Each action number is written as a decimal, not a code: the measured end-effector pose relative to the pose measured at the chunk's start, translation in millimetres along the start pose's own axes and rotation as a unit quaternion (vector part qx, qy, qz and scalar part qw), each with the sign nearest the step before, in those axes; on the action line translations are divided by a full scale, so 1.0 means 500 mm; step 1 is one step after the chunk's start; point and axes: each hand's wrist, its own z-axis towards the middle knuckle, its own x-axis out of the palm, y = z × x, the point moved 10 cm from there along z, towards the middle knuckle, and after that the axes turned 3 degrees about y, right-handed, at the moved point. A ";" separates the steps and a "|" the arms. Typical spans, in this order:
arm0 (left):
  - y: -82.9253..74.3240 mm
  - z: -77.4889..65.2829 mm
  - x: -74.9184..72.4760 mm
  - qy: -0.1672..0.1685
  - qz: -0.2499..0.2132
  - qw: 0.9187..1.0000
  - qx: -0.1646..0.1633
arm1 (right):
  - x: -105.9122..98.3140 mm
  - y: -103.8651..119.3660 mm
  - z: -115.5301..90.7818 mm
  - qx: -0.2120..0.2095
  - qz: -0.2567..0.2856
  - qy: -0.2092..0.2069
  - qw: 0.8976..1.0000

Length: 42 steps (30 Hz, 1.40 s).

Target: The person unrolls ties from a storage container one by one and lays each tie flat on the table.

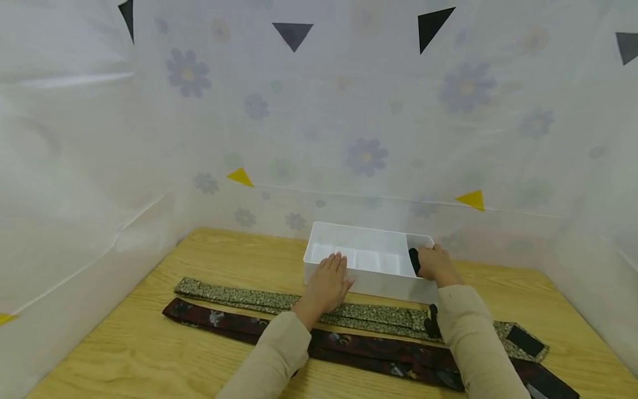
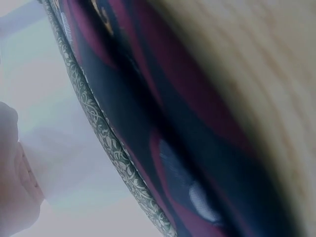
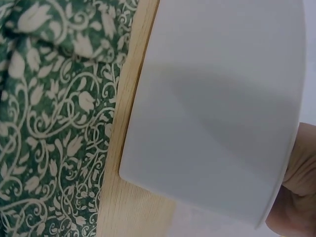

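In the head view a white box (image 1: 371,284) with a divider stands toward the back of the table. My left hand (image 1: 326,282) lies with straight fingers at its front side, fingertips over the rim. My right hand (image 1: 435,265) reaches into the narrow right compartment, holding a rounded black thing (image 1: 414,261) whose kind is hidden; its fingertips are partly out of sight. Below both arms lie a green-and-cream patterned necktie (image 1: 239,293) and a dark red necktie (image 1: 369,350), side by side and folded lengthwise. A black bow-shaped thing (image 1: 432,321) sits on the patterned tie.
The wooden table (image 1: 124,332) is enclosed by pale sheeting (image 1: 319,111) with flower prints at the back. The wide left compartment (image 1: 359,249) of the box shows its bare floor. In the right wrist view the box's white wall (image 3: 212,113) stands close beside the patterned tie.
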 end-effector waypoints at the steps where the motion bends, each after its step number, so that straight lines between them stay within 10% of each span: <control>1: -0.001 0.001 0.000 -0.001 0.002 1.000 0.001 | -0.001 0.000 -0.001 0.002 0.004 0.003 1.000; 28: 0.012 -0.001 -0.001 -0.007 -0.012 1.000 -0.005 | 0.013 -0.008 0.018 0.016 0.026 0.000 1.000; 42: 0.006 0.005 -0.003 -0.004 -0.022 1.000 -0.010 | -0.015 -0.031 0.003 0.020 0.130 -0.119 0.984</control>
